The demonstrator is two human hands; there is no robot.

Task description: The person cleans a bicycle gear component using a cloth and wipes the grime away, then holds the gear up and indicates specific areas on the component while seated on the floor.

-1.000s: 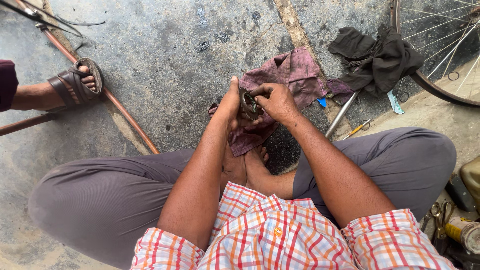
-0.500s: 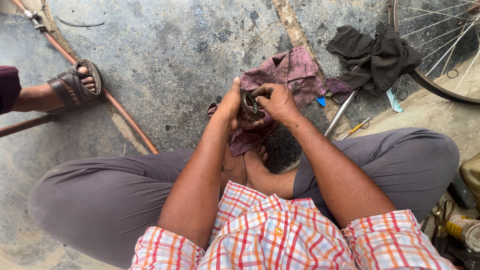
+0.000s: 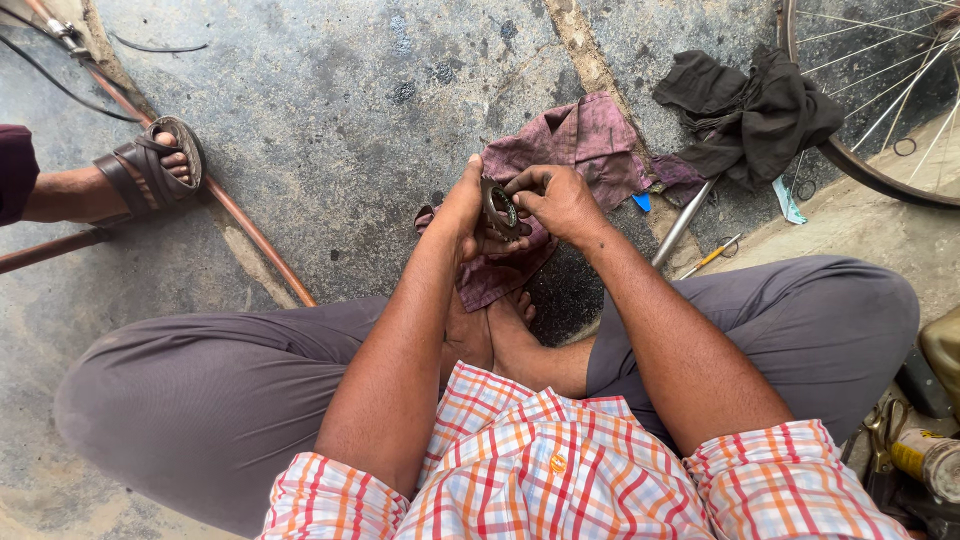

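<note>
I sit cross-legged on a concrete floor. My left hand cups a small dark round metal part, a greasy ring-shaped piece. My right hand pinches the same part from the right with its fingertips on the rim. Both hands hover just above a stained purple rag spread on the floor in front of my feet.
A dark cloth lies at the upper right beside a bicycle wheel. A metal rod and a small tool lie near my right knee. Another person's sandalled foot rests at the left by a copper-coloured bar. Cans stand at the lower right.
The view has shifted slightly. Both hands stay on the round part in nearly the same spot, with the fingers of my right hand adjusting a little.
</note>
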